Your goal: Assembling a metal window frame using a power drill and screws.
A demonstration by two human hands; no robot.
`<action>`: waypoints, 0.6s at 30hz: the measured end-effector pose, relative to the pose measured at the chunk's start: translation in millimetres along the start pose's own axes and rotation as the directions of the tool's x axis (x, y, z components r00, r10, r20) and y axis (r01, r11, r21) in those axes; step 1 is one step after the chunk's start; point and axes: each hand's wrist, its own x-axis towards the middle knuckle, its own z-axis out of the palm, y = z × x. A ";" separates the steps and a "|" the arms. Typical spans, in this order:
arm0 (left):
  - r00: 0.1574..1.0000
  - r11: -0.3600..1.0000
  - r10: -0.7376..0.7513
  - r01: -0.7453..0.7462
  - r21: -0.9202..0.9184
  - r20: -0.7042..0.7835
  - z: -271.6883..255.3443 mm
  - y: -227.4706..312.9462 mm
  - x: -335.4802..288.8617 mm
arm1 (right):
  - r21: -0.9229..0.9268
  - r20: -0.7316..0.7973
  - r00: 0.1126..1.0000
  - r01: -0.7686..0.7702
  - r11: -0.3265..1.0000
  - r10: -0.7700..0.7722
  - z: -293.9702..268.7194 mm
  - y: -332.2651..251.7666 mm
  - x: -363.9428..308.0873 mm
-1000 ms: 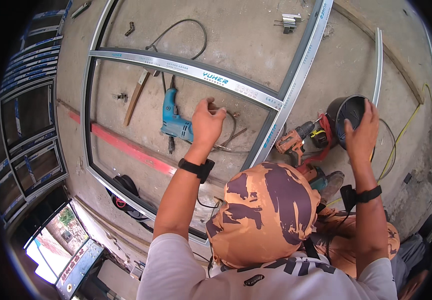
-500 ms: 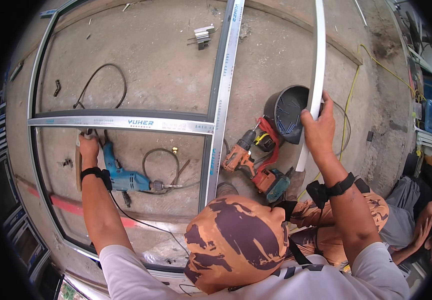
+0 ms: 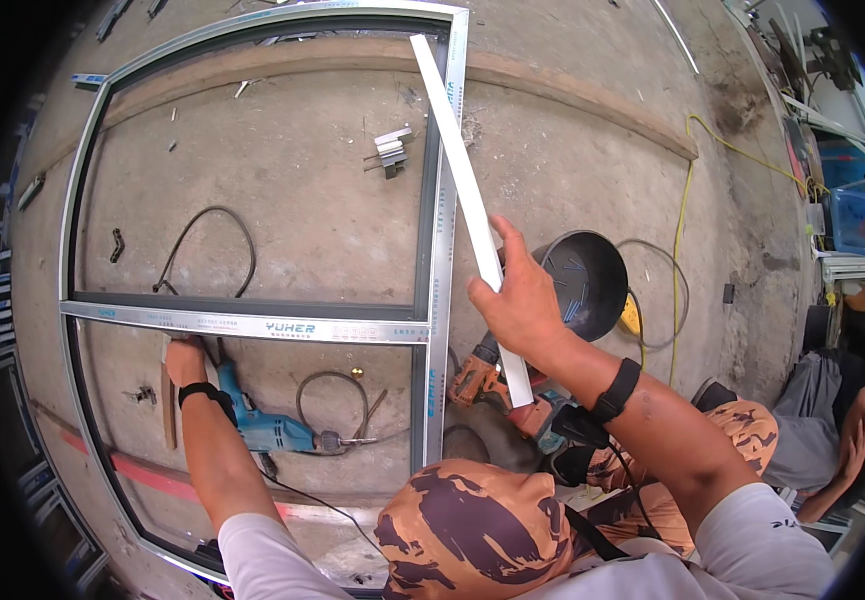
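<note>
My right hand [image 3: 523, 300] is closed around a long white strip [image 3: 465, 190], thumb on one side and fingers on the other. The strip slants up to the left, its far end over the metal window frame [image 3: 243, 323]. My left hand [image 3: 188, 362] is at the frame's crossbar, by a short wooden strip [image 3: 169, 405]; its fingertips are hidden there, so its grip is unclear. A blue corded drill [image 3: 278, 432] lies beside my left wrist. Below my right hand are a black bowl [image 3: 608, 285] with long screws and a partly covered orange cordless drill [image 3: 478, 375].
Wooden beams [image 3: 573, 88] lie on the floor across the far side. Metal offcuts [image 3: 391, 150] lie inside the frame's far opening. A yellow cable [image 3: 686, 200] runs along the right. Another person [image 3: 848, 440] sits at the far right, near blue bins [image 3: 861, 215].
My right hand has swung the white strip leftward, so its far end now crosses the frame. The view has shifted, and the frame appears lower. My left hand stays by the crossbar.
</note>
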 end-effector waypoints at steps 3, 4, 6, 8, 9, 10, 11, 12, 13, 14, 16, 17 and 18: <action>0.977 0.974 0.211 -0.213 0.071 0.034 -7.4 -21.0 4.3 | 0.042 -0.042 0.999 -0.003 0.999 0.005 11.6 -3.4 3.5; 0.970 0.966 0.240 -0.242 0.094 0.030 -10.8 -29.8 5.4 | 0.067 -0.083 0.997 0.008 0.998 -0.002 15.0 -4.8 4.5; 0.961 0.954 0.274 -0.275 0.124 0.025 -23.8 -37.8 -2.8 | 0.099 -0.057 0.998 -0.019 0.995 0.024 18.3 -15.3 12.8; 0.966 0.959 0.257 -0.259 0.112 0.038 -46.8 -19.7 -41.4 | 0.135 -0.043 0.997 -0.050 0.990 0.057 16.2 -18.4 25.0; 0.949 0.946 0.312 -0.314 0.079 0.031 -54.8 -21.4 -57.7 | 0.123 -0.047 0.997 -0.060 0.991 0.066 17.7 -18.6 29.0; 0.932 0.930 0.363 -0.363 0.053 0.020 -63.6 -25.3 -73.7 | 0.115 -0.046 0.996 -0.068 0.991 0.074 22.3 -18.9 31.4; 0.911 0.908 0.409 -0.412 0.075 0.048 -71.3 -26.5 -90.4 | 0.135 -0.039 0.996 -0.075 0.988 0.081 27.7 -17.9 28.8; 0.886 0.883 0.456 -0.462 0.085 0.080 -72.3 -23.8 -107.9 | 0.130 -0.050 0.994 -0.085 0.988 0.092 30.6 -13.3 28.0; 0.853 0.852 0.513 -0.520 0.065 0.097 -73.1 -25.3 -125.8 | 0.129 -0.059 0.994 -0.087 0.988 0.096 32.7 -9.9 31.0; 0.812 0.815 0.571 -0.578 0.037 0.119 -69.8 -26.2 -148.1 | 0.138 -0.060 0.993 -0.090 0.986 0.099 34.2 -7.2 32.8; 0.720 0.736 0.662 -0.677 0.001 0.208 -67.2 -24.5 -197.8 | 0.200 -0.084 0.991 -0.084 0.976 0.103 42.9 -7.0 31.4; 0.639 0.675 0.725 -0.734 -0.076 0.257 -67.8 -18.2 -222.0 | 0.247 -0.065 0.991 -0.097 0.964 0.117 46.6 -6.4 32.9; 0.548 0.607 0.781 -0.779 -0.158 0.300 -70.5 -11.0 -242.9 | 0.258 -0.068 0.990 -0.104 0.961 0.125 51.2 -6.5 33.5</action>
